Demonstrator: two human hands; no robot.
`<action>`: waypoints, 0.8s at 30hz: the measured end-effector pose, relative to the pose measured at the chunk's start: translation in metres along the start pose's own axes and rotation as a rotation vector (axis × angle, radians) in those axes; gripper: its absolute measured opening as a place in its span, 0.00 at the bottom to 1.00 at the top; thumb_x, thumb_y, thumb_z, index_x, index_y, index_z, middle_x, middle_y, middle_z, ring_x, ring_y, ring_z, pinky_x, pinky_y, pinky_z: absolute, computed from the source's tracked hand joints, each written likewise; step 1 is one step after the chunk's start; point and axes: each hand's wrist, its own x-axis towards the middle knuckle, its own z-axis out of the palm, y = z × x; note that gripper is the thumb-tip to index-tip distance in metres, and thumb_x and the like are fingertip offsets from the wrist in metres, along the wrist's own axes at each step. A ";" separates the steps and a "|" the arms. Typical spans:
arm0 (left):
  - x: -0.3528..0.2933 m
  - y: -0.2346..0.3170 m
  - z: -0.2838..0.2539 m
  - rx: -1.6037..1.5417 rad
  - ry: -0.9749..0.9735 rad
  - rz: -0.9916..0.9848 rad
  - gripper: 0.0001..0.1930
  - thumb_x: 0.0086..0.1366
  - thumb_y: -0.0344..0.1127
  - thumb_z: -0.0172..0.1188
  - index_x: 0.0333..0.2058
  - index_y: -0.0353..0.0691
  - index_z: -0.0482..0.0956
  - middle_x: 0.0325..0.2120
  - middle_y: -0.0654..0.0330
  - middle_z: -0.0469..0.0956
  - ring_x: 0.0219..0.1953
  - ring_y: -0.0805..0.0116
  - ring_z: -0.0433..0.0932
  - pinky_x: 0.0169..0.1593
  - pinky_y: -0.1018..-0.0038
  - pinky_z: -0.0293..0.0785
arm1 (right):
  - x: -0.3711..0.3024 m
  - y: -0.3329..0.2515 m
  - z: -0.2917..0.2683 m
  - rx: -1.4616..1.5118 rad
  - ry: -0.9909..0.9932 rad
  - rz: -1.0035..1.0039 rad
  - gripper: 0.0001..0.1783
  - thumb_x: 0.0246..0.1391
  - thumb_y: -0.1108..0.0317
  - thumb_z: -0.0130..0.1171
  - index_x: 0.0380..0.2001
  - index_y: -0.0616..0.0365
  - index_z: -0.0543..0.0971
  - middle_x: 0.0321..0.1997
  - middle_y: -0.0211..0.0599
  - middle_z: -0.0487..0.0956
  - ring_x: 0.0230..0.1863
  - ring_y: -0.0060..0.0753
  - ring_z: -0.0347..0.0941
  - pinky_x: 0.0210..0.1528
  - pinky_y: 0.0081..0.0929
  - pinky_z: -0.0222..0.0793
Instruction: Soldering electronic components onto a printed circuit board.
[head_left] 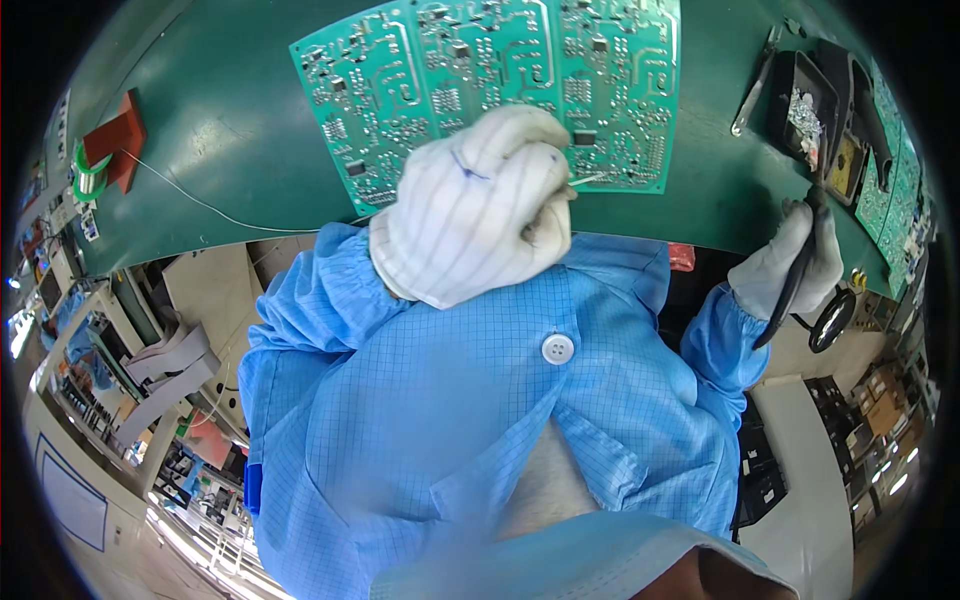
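My left hand, in a white striped glove, is closed over the near edge of a green circuit board panel. A thin solder wire pokes out from its fingers above the board. Off to the right, my right hand, also gloved, is wrapped round the black handle of a soldering iron. The iron points away from me toward a black tray with silvery solder scraps in it. Its tip is hard to make out against the tray.
On the left, a spool of solder wire sits by a reddish-brown holder; its wire trails across the green mat. Tweezers lie beside the tray. A black iron stand and more green boards are at far right.
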 end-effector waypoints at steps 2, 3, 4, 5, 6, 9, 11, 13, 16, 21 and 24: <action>0.000 0.007 0.015 0.075 0.066 0.050 0.15 0.40 0.19 0.62 0.31 0.38 0.79 0.34 0.56 0.84 0.34 0.60 0.84 0.34 0.72 0.81 | -0.001 -0.009 -0.001 0.125 0.032 0.155 0.15 0.62 0.78 0.57 0.51 0.69 0.72 0.38 0.60 0.85 0.36 0.40 0.85 0.40 0.32 0.83; 0.000 0.010 0.020 0.054 0.080 0.007 0.15 0.40 0.19 0.62 0.30 0.39 0.79 0.34 0.57 0.84 0.34 0.61 0.84 0.34 0.72 0.81 | -0.005 -0.018 0.000 0.179 0.068 0.181 0.15 0.63 0.77 0.57 0.51 0.69 0.71 0.38 0.60 0.85 0.36 0.40 0.85 0.41 0.32 0.83; 0.000 0.013 0.025 0.063 0.093 -0.001 0.15 0.40 0.19 0.61 0.30 0.39 0.79 0.33 0.58 0.83 0.34 0.61 0.84 0.34 0.72 0.81 | -0.011 -0.028 0.003 0.235 0.097 0.226 0.15 0.63 0.77 0.56 0.52 0.69 0.71 0.38 0.60 0.85 0.36 0.39 0.85 0.42 0.32 0.83; 0.001 0.015 0.027 0.075 0.071 -0.012 0.15 0.40 0.19 0.62 0.30 0.39 0.79 0.33 0.58 0.83 0.34 0.61 0.84 0.34 0.72 0.81 | -0.017 -0.040 0.004 0.299 0.051 0.280 0.14 0.64 0.78 0.54 0.52 0.68 0.71 0.38 0.63 0.84 0.36 0.40 0.85 0.43 0.31 0.82; 0.003 0.016 0.026 0.068 0.052 -0.015 0.15 0.41 0.19 0.62 0.31 0.39 0.79 0.33 0.58 0.83 0.35 0.61 0.84 0.34 0.72 0.81 | -0.025 -0.050 0.008 0.477 -0.011 0.333 0.15 0.63 0.81 0.52 0.52 0.67 0.71 0.37 0.64 0.83 0.36 0.42 0.84 0.43 0.33 0.81; 0.009 0.017 0.015 0.015 0.008 -0.009 0.15 0.43 0.19 0.66 0.32 0.39 0.81 0.34 0.58 0.83 0.34 0.61 0.85 0.35 0.72 0.83 | -0.026 -0.056 0.028 0.660 -0.291 -0.018 0.30 0.58 0.85 0.61 0.62 0.55 0.70 0.36 0.50 0.84 0.34 0.32 0.81 0.38 0.30 0.77; 0.013 0.016 -0.001 -0.057 0.002 -0.008 0.15 0.45 0.20 0.70 0.34 0.39 0.82 0.35 0.58 0.84 0.34 0.61 0.85 0.36 0.72 0.83 | -0.025 -0.054 0.035 0.670 -0.314 -0.090 0.31 0.57 0.85 0.61 0.63 0.54 0.71 0.33 0.46 0.84 0.32 0.32 0.79 0.37 0.31 0.76; 0.015 0.012 -0.016 -0.039 0.031 -0.013 0.16 0.47 0.22 0.74 0.36 0.40 0.84 0.35 0.57 0.84 0.34 0.62 0.85 0.36 0.72 0.84 | -0.023 -0.051 0.038 0.659 -0.337 -0.128 0.31 0.57 0.84 0.62 0.63 0.54 0.71 0.31 0.43 0.83 0.30 0.32 0.78 0.37 0.32 0.76; 0.019 -0.003 -0.022 0.223 0.132 0.002 0.13 0.50 0.22 0.72 0.35 0.39 0.81 0.34 0.57 0.83 0.32 0.63 0.83 0.31 0.72 0.81 | -0.022 -0.050 0.038 0.611 -0.346 -0.184 0.30 0.57 0.85 0.61 0.62 0.55 0.70 0.31 0.44 0.83 0.30 0.34 0.78 0.37 0.33 0.76; 0.022 -0.029 -0.003 0.170 0.177 0.019 0.13 0.51 0.28 0.70 0.36 0.42 0.78 0.34 0.62 0.80 0.30 0.65 0.81 0.29 0.72 0.79 | -0.022 -0.052 0.036 0.664 -0.396 -0.195 0.29 0.55 0.85 0.63 0.60 0.56 0.70 0.35 0.48 0.83 0.34 0.40 0.81 0.39 0.37 0.79; 0.020 -0.029 0.002 0.210 0.169 0.009 0.13 0.51 0.26 0.69 0.36 0.41 0.78 0.34 0.61 0.80 0.31 0.64 0.81 0.31 0.72 0.80 | -0.022 -0.054 0.033 0.729 -0.435 -0.200 0.28 0.52 0.84 0.66 0.57 0.58 0.72 0.36 0.50 0.83 0.36 0.48 0.84 0.43 0.42 0.82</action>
